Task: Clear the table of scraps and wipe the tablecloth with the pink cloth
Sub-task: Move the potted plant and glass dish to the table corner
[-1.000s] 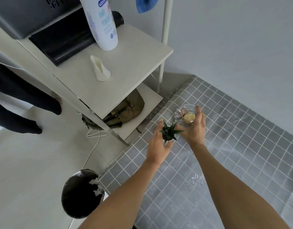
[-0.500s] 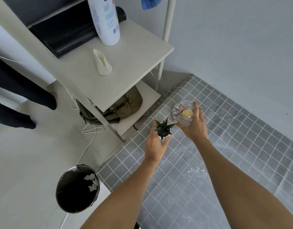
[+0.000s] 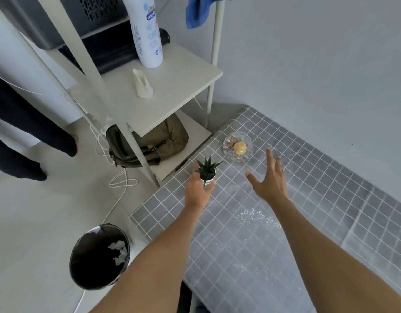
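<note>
Our left hand (image 3: 197, 192) was wrapped around the white pot of a small spiky plant (image 3: 207, 170), which stood upright near the far left corner of the surface, leaves pointing up. Our right hand (image 3: 270, 184) hovered with its fingers (image 3: 270, 157) spread apart and empty, just short of a clear glass dish (image 3: 238, 146). The dish sat flat by the far edge, holding a yellow lump and some brownish scraps.

The grey grid-patterned tablecloth (image 3: 285, 233) covered the surface, its long side running from the near left away to the right along a pale wall; a sheen lay across its middle. We could not see the pink cloth.

To the left stood a white shelf unit (image 3: 158, 96) carrying a tall white bottle (image 3: 148, 32), with an olive bag (image 3: 149, 143) on its lower shelf. A black-lined bin (image 3: 97, 256) with white scraps in it sat on the floor below the surface's near corner.
</note>
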A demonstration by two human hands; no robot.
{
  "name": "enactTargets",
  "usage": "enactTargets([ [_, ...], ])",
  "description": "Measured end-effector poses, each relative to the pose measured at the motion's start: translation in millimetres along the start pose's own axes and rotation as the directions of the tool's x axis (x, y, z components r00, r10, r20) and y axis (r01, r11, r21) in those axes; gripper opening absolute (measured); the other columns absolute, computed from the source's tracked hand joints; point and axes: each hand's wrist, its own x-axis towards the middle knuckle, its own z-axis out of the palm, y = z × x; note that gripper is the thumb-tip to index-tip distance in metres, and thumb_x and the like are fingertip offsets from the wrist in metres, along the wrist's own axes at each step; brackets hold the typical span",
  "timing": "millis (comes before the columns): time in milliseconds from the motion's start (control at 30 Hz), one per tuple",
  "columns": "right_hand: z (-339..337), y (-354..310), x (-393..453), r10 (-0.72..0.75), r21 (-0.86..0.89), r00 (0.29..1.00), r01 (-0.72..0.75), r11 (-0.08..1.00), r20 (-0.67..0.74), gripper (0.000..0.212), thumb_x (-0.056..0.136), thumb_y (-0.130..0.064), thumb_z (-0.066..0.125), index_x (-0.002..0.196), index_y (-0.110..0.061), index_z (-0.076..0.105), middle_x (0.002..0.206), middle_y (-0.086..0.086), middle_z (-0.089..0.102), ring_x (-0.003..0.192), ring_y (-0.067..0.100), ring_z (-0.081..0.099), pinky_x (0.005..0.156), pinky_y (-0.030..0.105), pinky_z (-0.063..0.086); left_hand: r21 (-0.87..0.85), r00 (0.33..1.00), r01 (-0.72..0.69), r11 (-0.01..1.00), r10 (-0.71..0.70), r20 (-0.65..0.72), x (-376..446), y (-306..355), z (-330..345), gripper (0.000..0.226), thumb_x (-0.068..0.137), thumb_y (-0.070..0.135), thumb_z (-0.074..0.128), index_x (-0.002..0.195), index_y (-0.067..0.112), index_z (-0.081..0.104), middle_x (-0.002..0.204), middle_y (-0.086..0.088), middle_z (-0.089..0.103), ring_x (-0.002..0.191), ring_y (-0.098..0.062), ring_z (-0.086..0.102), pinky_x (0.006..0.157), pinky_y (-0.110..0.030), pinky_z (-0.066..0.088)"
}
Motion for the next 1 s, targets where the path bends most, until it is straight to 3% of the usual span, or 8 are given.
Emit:
enactTargets([
  [67, -4.6, 7.2, -16.6, -0.007, -0.016, 1.000, 0.007, 1.000, -0.004, 0.095, 0.084, -0.061, 0.056, 0.148, -0.042, -0.012, 0.160, 0.012, -0.003, 0.146, 0.037, 0.009, 0.111, 0.056, 0.023, -0.064, 0.996, 0.061, 0.996, -0.056, 0.075, -2.7, -2.4, -6.4, 0.085, 0.076, 0.029, 0.078, 0.143, 0.002, 0.033, 0.124, -0.010, 0.062, 0.113, -0.026, 0.059, 0.092, -0.036, 0.049],
  [133, -7.9, 13.5, -30.6, -0.011, -0.026, 1.000, 0.011, 1.000, 0.001, 0.094, 0.084, -0.061, 0.055, 0.148, -0.040, -0.010, 0.160, 0.011, -0.004, 0.146, 0.036, 0.008, 0.112, 0.055, 0.020, -0.098, 0.989, 0.086, 0.991, -0.073, 0.127, -7.9, -2.4, -16.2, 0.110, 0.075, 0.032, 0.078, 0.152, 0.016, 0.002, 0.149, -0.005, 0.039, 0.130, -0.021, 0.045, 0.104, -0.039, 0.040],
  [233, -11.5, 18.9, -50.9, -0.024, -0.044, 1.000, 0.025, 0.999, 0.011, 0.091, 0.086, -0.061, 0.052, 0.150, -0.037, -0.008, 0.160, 0.009, -0.006, 0.146, 0.034, 0.005, 0.114, 0.054, 0.016, 0.002, 0.983, 0.057, 0.998, -0.056, 0.175, -21.1, -6.8, -32.3, 0.114, 0.079, 0.033, 0.075, 0.150, 0.022, -0.012, 0.160, -0.003, 0.004, 0.141, -0.027, 0.027, 0.110, -0.042, 0.030],
  [467, -18.8, 21.8, -101.6, -0.032, -0.147, 0.998, 0.041, 0.988, 0.060, 0.078, 0.093, -0.058, 0.040, 0.153, -0.026, 0.002, 0.160, 0.009, -0.005, 0.147, 0.030, -0.001, 0.117, 0.050, 0.008, 0.301, 0.961, -0.024, 0.953, -0.062, 0.271, -62.6, -15.9, -58.2, 0.097, 0.089, 0.052, 0.052, 0.151, 0.008, -0.008, 0.159, -0.011, -0.010, 0.147, -0.029, 0.003, 0.116, -0.043, 0.017],
  [567, -19.8, 29.7, -129.2, -0.003, -0.159, 0.996, 0.018, 0.987, 0.091, 0.073, 0.095, -0.056, 0.036, 0.153, -0.024, 0.005, 0.160, 0.010, -0.004, 0.147, 0.030, -0.003, 0.117, 0.049, 0.005, 0.462, 0.945, -0.086, 0.883, -0.074, 0.318, -80.6, -6.6, -64.6, 0.084, 0.095, 0.052, 0.040, 0.151, 0.006, -0.002, 0.159, -0.015, -0.008, 0.147, -0.029, -0.003, 0.118, -0.042, 0.010],
  [700, -21.8, 47.2, -170.6, 0.073, -0.157, 0.989, -0.052, 0.986, 0.128, 0.069, 0.097, -0.053, 0.032, 0.153, -0.023, 0.006, 0.160, 0.011, -0.003, 0.147, 0.030, -0.003, 0.117, 0.048, 0.004, 0.615, 0.891, -0.208, 0.761, -0.112, 0.440, -105.6, 9.5, -63.5, 0.073, 0.100, 0.048, 0.030, 0.151, 0.005, 0.002, 0.159, -0.014, -0.005, 0.147, -0.027, -0.005, 0.119, -0.044, 0.012],
  [1000, -34.8, 89.3, -250.9, 0.288, -0.104, 0.955, -0.279, 0.954, 0.077, 0.061, 0.101, -0.047, 0.026, 0.153, -0.022, 0.005, 0.160, 0.010, -0.002, 0.148, 0.027, -0.003, 0.119, 0.047, 0.004, 0.577, 0.780, -0.497, 0.648, 0.042, 0.625, -148.6, 66.3, -34.0, 0.064, 0.102, 0.040, 0.030, 0.152, 0.008, 0.006, 0.160, -0.011, -0.007, 0.147, -0.027, -0.004, 0.117, -0.048, 0.008],
])
